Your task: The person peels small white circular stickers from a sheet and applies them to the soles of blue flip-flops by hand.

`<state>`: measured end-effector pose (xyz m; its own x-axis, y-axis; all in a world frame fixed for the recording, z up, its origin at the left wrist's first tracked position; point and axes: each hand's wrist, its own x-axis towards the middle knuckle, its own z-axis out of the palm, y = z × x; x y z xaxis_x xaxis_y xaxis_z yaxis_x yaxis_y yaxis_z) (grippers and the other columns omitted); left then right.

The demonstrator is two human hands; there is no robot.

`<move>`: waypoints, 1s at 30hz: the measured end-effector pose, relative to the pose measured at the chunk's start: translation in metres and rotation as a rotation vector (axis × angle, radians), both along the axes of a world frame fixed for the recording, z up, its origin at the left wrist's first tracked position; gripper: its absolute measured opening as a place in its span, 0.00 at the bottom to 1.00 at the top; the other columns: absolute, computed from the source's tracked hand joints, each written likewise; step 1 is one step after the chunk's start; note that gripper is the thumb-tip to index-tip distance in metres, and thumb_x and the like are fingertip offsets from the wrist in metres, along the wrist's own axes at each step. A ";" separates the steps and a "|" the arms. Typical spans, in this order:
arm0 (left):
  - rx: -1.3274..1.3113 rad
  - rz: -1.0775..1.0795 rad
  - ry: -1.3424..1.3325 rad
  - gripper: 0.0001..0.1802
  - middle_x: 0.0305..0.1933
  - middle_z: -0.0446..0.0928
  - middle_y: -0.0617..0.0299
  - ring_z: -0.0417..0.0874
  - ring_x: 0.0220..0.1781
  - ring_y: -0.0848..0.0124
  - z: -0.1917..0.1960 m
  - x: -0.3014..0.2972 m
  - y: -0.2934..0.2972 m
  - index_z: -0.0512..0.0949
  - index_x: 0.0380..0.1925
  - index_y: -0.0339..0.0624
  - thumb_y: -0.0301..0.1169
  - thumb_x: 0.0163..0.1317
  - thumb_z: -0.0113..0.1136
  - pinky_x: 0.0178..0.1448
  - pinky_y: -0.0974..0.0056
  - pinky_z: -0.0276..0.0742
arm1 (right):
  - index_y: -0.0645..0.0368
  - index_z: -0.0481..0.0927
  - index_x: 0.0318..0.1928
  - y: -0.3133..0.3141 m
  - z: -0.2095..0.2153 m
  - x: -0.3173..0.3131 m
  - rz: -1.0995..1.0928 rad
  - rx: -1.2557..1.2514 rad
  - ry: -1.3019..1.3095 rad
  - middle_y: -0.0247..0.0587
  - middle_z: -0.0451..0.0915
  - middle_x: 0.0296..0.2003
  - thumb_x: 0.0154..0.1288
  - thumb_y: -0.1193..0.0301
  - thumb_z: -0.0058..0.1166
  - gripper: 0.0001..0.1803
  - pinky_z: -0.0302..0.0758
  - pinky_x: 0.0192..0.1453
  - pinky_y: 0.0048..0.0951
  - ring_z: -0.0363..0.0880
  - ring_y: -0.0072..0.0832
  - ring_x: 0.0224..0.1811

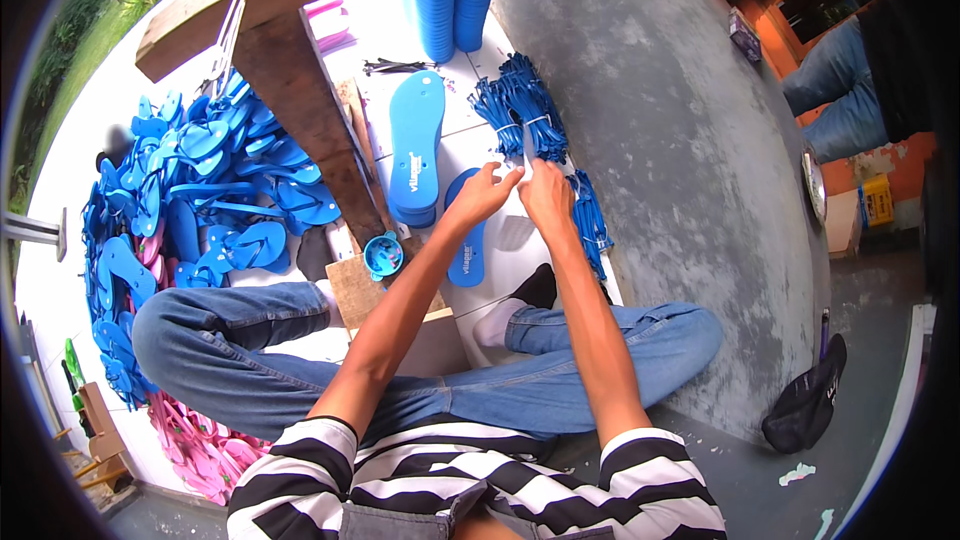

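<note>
In front of me my left hand and my right hand are close together, fingers pinched. A thin pale strip rises between them; what each hand grips is too small to make out. Just beyond lie tied bundles of blue flip-flop straps, and another bundle of blue straps lies to the right of my right hand. Left of my hands is a stack of blue flip-flop soles. A single blue sole lies partly hidden behind my left forearm.
A wooden post and beam stands left of the soles, with a small blue bowl at its foot. Finished blue flip-flops heap at left, pink ones nearer. Tall blue sole stacks stand behind. Another person's legs show at right.
</note>
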<state>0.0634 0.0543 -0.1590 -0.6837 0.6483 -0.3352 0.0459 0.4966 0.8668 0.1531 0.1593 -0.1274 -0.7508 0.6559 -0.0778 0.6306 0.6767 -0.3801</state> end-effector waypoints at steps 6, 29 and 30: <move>0.607 0.175 -0.697 0.22 0.37 0.73 0.61 0.77 0.37 0.74 0.000 -0.009 -0.001 0.74 0.51 0.38 0.45 0.69 0.56 0.44 0.66 0.75 | 0.62 0.80 0.55 -0.017 0.052 0.000 0.254 -0.153 0.271 0.52 0.80 0.48 0.63 0.66 0.61 0.21 0.77 0.54 0.41 0.80 0.49 0.49; 0.431 0.235 0.144 0.34 0.54 0.76 0.50 0.79 0.51 0.65 0.097 -0.017 -0.015 0.69 0.64 0.34 0.44 0.65 0.64 0.51 0.66 0.76 | 0.59 0.75 0.51 0.034 0.101 0.020 -0.247 -1.111 1.199 0.38 0.82 0.45 0.69 0.72 0.58 0.12 0.78 0.54 0.31 0.82 0.25 0.47; 0.490 0.206 -0.067 0.35 0.54 0.76 0.49 0.79 0.50 0.66 0.097 -0.019 -0.016 0.68 0.64 0.32 0.45 0.66 0.64 0.52 0.66 0.76 | 0.59 0.75 0.51 0.030 0.103 0.017 -0.235 -1.142 1.250 0.38 0.82 0.45 0.70 0.71 0.58 0.13 0.78 0.55 0.31 0.82 0.26 0.47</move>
<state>0.0448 0.0388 -0.0623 -0.8009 0.5941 -0.0746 -0.0733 0.0263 0.9970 0.1702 0.1894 -0.0247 -0.6176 0.7857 -0.0347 -0.3664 -0.3265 -0.8713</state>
